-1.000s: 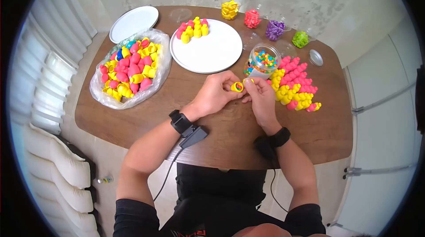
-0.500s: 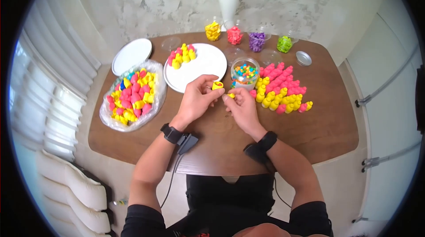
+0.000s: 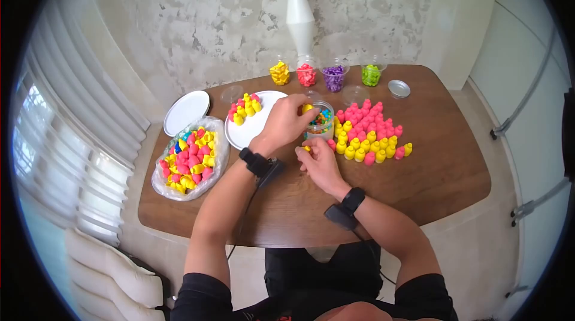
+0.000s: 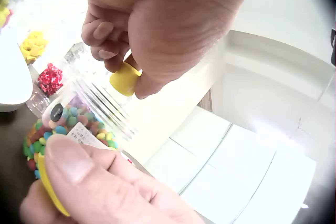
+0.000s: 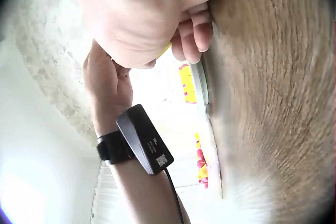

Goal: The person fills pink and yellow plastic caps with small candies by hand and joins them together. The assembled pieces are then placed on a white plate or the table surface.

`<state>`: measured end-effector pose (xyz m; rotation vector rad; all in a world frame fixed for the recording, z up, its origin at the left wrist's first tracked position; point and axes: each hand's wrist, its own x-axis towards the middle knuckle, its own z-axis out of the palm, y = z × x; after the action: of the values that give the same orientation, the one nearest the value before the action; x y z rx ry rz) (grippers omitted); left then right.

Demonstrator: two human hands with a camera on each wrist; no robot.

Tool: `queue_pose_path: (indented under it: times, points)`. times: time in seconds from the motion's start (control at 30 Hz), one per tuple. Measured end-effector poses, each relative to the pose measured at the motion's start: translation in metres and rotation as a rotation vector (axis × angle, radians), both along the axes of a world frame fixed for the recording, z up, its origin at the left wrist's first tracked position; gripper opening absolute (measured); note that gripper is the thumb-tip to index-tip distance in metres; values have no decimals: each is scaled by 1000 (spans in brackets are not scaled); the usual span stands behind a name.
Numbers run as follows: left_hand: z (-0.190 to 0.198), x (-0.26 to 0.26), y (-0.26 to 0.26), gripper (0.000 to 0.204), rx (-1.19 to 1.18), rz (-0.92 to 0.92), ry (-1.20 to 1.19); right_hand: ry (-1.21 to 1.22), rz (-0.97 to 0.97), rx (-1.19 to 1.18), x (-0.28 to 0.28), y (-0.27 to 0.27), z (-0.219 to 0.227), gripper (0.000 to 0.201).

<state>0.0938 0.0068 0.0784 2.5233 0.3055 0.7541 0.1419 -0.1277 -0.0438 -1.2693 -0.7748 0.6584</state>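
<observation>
In the head view my left hand (image 3: pixel 286 122) is over the mouth of the jar of coloured candies (image 3: pixel 319 129), pinching a yellow cup-like piece (image 3: pixel 307 108). The left wrist view has this yellow piece (image 4: pixel 124 79) between thumb and fingers, above the jar (image 4: pixel 79 121). My right hand (image 3: pixel 323 165) is just in front of the jar, with a small yellow piece (image 3: pixel 306 148) held by thumb and fingers. That piece (image 4: pixel 51 187) is partly covered by the thumb in the left wrist view. Only a yellow sliver shows under my right hand (image 5: pixel 152 19) in the right wrist view.
Pink and yellow bottle-shaped pieces (image 3: pixel 369 126) stand right of the jar. A white plate (image 3: pixel 242 135) holds more, beside a plastic bag (image 3: pixel 223 144) of loose pieces. Cups of yellow, red, purple (image 3: pixel 334 79) and green bits line the back, near a metal lid (image 3: pixel 399 88).
The hands, close together before, have separated: my left hand has moved forward over the jar's mouth with its yellow piece, while my right hand stays nearer the body. The head view has tilted upward.
</observation>
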Motion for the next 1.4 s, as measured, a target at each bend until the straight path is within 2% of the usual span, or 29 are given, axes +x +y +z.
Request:
queue_pose_path:
  times: [0.1,0.13,0.2,0.3,0.4,0.5,0.57,0.67,0.77,0.9,1.1,1.3,1.4]
  points:
    - [-10,-23,2,22,-187,40,-35,8,-52,62,1,1,-8,37]
    - [-22,-34,6,21,-282,-7,-69,-3,-67,70,0,0,-7,35]
    - [-44,-57,9,22,-325,-6,-72,-24,-98,89,-3,0,-5,32]
    - [-77,-82,6,28,-523,15,21,-103,-78,95,1,1,-12,31]
    - [-95,-90,4,46,-537,-95,87,-138,-76,88,1,-1,-11,31]
    - [-87,-93,-2,59,-551,-135,208,-249,-29,67,1,-2,-13,25]
    - [-96,-93,2,63,-542,-180,132,-272,30,8,-5,-5,1,22]
    - [-96,-94,4,69,-520,-204,101,-561,45,-20,-5,-7,7,20]
    - [-104,-94,8,74,-488,-222,59,-591,58,-104,-7,-6,11,21]
    - [-111,-95,12,75,-488,-216,13,-572,76,-86,-12,-4,14,25]
    - [-109,-96,10,69,-500,-213,2,-600,104,-125,-15,-3,17,21]
    - [-109,-96,12,67,-489,-209,35,-626,52,-130,-16,-1,13,16]
    - [-110,-96,15,68,-504,-228,37,-724,12,-104,-14,1,8,14]
